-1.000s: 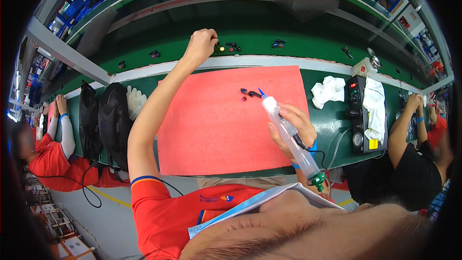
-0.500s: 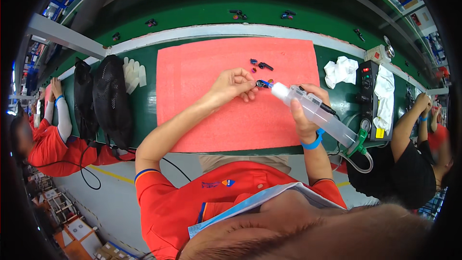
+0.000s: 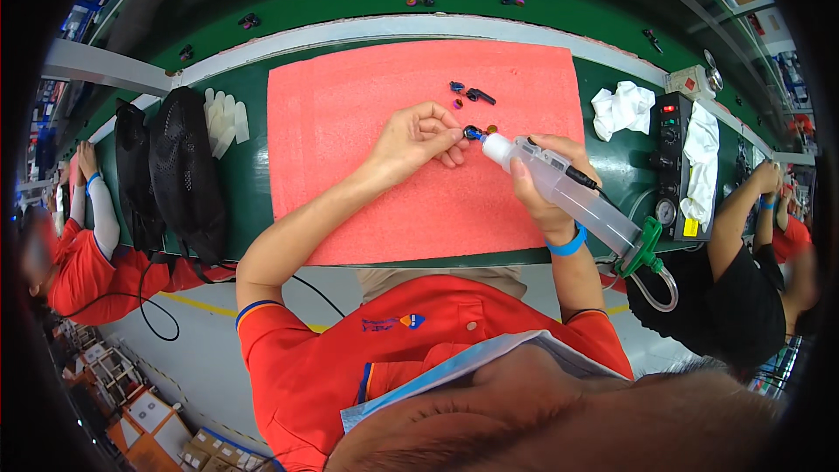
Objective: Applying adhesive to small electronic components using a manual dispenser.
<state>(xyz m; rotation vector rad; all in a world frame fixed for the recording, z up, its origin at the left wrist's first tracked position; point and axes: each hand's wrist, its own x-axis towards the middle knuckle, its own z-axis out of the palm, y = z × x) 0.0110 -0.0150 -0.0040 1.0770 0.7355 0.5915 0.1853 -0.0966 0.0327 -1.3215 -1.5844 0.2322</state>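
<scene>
On the pink foam mat (image 3: pixel 350 218), my left hand (image 3: pixel 424 138) is closed, its thumb and fingertips pinching a small dark ring-shaped part (image 3: pixel 472 132). My right hand (image 3: pixel 546 183) wraps around a large translucent dispensing syringe (image 3: pixel 594 216) with a green cap and a clear hose at its rear end. The syringe's blue tip points left and meets the part, though actual contact is too small to make out. Beyond the hands lie a black elongated piece (image 3: pixel 480 96), a small blue-black piece (image 3: pixel 456 86) and a pink round piece (image 3: pixel 457 105). An amber round piece (image 3: pixel 491 128) sits beside the tip.
Right of the mat are crumpled white cloth (image 3: pixel 622 110), a black control box (image 3: pixel 671 153) with a gauge, and a small can (image 3: pixel 690 82). To the left lie pale gloves (image 3: pixel 225 121) and a black mesh bag (image 3: pixel 188 175). Behind a pale rail, several parts rest on green. Co-workers sit either side.
The whole view has shifted a little, with the bench sitting higher in the picture. My right hand has tilted the syringe slightly; both hands keep their holds.
</scene>
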